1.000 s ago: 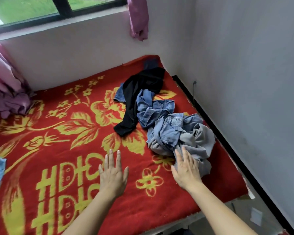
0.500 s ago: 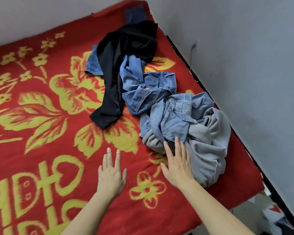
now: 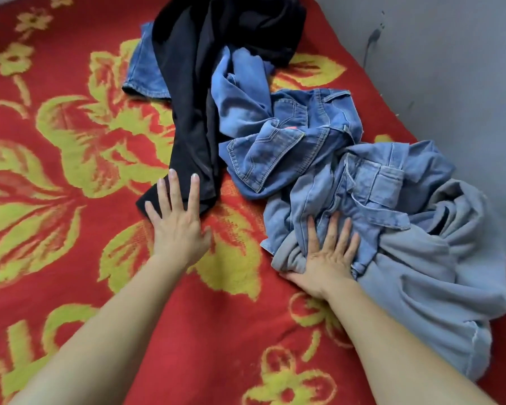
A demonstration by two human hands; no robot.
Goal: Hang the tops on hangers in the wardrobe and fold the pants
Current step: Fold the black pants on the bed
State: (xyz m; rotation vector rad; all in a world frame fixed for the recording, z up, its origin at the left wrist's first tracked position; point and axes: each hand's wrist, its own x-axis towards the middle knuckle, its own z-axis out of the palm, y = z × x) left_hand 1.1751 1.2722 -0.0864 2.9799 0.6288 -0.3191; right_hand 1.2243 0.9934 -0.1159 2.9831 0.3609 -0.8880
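Your left hand and right hand are both bare. So are your left forearm and right forearm, all the way down to the bottom edge of the head view. Your fingers are slender, with short, rounded fingernails that catch the light, plainest on the left hand. On the back of your right hand the tendons stand out as fine ridges running toward the knuckles. The wide lens makes both forearms look broad near the frame edge and narrow at the wrists.
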